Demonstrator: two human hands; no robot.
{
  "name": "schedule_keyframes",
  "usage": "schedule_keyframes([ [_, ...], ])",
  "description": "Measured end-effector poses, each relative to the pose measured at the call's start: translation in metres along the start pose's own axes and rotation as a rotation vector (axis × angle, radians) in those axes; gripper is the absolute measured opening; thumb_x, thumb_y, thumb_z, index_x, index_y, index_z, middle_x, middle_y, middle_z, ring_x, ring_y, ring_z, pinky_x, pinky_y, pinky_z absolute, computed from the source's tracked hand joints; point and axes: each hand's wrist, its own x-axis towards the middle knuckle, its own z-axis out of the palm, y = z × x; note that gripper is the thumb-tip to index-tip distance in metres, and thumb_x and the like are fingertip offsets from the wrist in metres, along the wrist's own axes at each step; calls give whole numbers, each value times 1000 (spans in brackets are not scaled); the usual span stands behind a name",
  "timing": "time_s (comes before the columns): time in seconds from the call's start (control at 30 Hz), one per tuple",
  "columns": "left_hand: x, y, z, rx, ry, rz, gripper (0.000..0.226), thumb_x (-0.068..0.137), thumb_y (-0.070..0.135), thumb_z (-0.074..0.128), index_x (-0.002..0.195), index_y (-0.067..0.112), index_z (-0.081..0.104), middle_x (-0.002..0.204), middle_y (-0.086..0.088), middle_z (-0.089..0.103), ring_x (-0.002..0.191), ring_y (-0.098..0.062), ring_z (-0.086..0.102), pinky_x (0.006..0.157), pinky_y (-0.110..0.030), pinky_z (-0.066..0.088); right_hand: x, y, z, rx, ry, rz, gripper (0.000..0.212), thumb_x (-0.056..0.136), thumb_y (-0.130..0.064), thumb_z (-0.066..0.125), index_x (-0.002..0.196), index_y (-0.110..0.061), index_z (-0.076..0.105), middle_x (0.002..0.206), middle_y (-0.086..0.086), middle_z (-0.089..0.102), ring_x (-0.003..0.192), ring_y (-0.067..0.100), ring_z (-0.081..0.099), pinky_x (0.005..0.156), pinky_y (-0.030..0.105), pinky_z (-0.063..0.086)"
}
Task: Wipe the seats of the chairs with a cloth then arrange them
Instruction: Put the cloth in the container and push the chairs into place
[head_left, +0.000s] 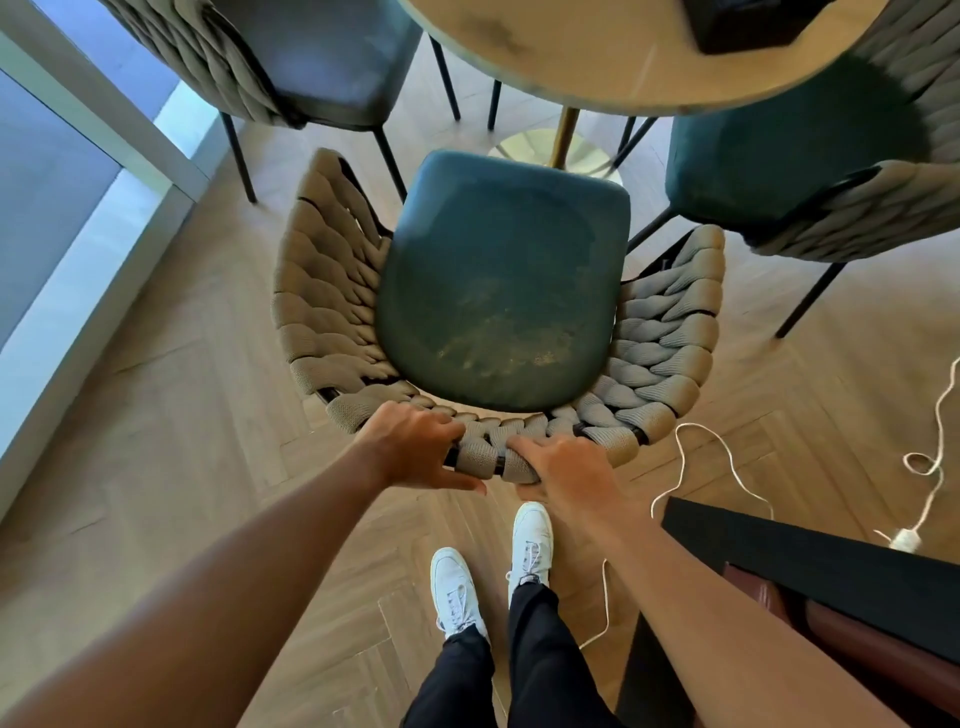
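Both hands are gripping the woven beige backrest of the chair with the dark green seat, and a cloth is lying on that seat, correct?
Not quite. Left hand and right hand do grip the woven beige backrest, but the head view shows no cloth on the dark green seat; only pale dusty marks there.

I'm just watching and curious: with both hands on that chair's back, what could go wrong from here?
Left hand and right hand grip the woven chair back.
1. A white cable lies on the floor beside the chair; a leg or shoe could snag it.
2. Pushed forward, the teal seat might bump the round table's brass post.
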Motion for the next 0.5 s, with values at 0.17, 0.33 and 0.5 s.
schedule_keyframes([
  [0.17,0,15,0,-1,0,9,86,70,98,27,105,29,64,93,10,70,69,-14,62,55,-23,39,-8,11,3,41,-24,-16,53,83,-46,74,130,-29,56,98,0,73,83,24,69,70,36,56],
  [0.33,1,23,-2,28,2,-16,82,68,99,32,92,27,62,90,9,70,70,-19,67,54,-25,30,-10,15,-2,54,-92,1,59,85,-50,71,136,-30,52,117,-2,69,101,23,65,81,37,52],
  [0.5,2,22,-5,-32,-92,-41,85,68,98,35,110,28,58,105,6,66,87,-20,65,63,-28,46,-2,7,-7,77,-180,85,65,84,-59,66,139,-30,47,128,-4,63,112,21,58,87,38,49],
])
